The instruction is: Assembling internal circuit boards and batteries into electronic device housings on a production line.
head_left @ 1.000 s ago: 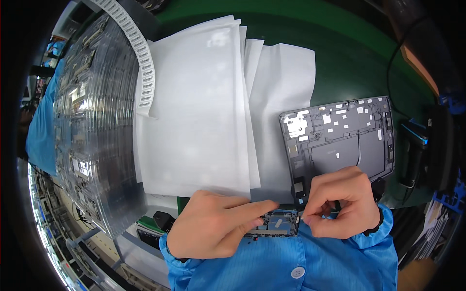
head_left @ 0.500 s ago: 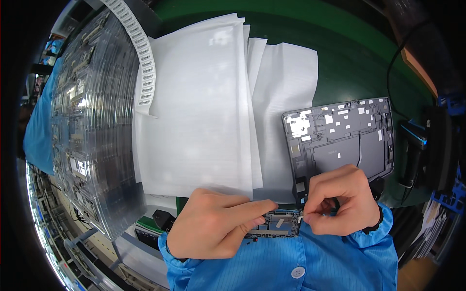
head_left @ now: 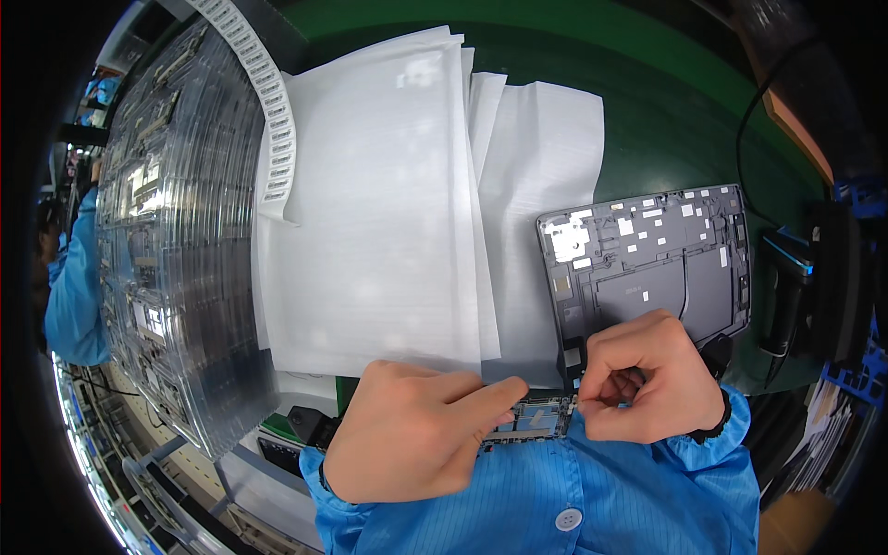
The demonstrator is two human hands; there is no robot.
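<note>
Shifted slightly since the earlier frame: narrow blue-and-black circuit board [head_left: 538, 422], near edge now higher in view. Left hand [head_left: 402, 427] grips its left part, apparently to steady it; right hand [head_left: 575, 403] pinches narrowly at its right end, contents indiscernible. Dark-grey rectangular shell [head_left: 661, 277] lies just beyond, presumably for easy reach.

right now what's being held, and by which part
The left hand grips the circuit board by its left end; the right hand is at its right end, grip unclear.
</note>
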